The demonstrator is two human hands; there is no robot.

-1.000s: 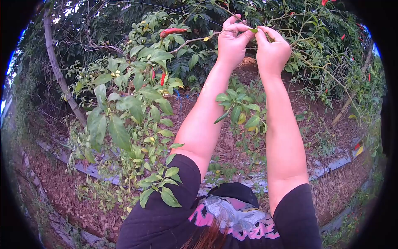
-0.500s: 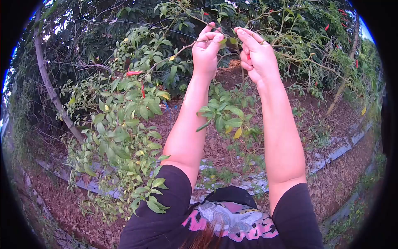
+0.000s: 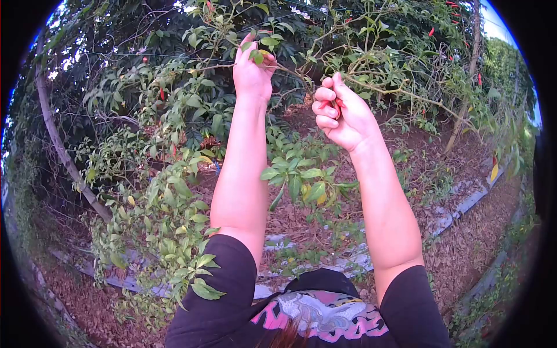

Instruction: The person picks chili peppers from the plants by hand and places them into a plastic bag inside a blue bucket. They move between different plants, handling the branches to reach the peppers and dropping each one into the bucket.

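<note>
Left hand (image 3: 253,71) is pinching a thin branch (image 3: 290,71) between closed fingers. Right hand (image 3: 342,113), just beside the branch, is curling its fingers tight around red chili peppers (image 3: 337,103), barely showing between the knuckles.

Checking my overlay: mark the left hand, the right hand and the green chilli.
left hand (image 3: 252,72), head view, back of hand.
right hand (image 3: 342,119), head view, closed fist.
green chilli (image 3: 277,197), head view, mid-pod.
</note>
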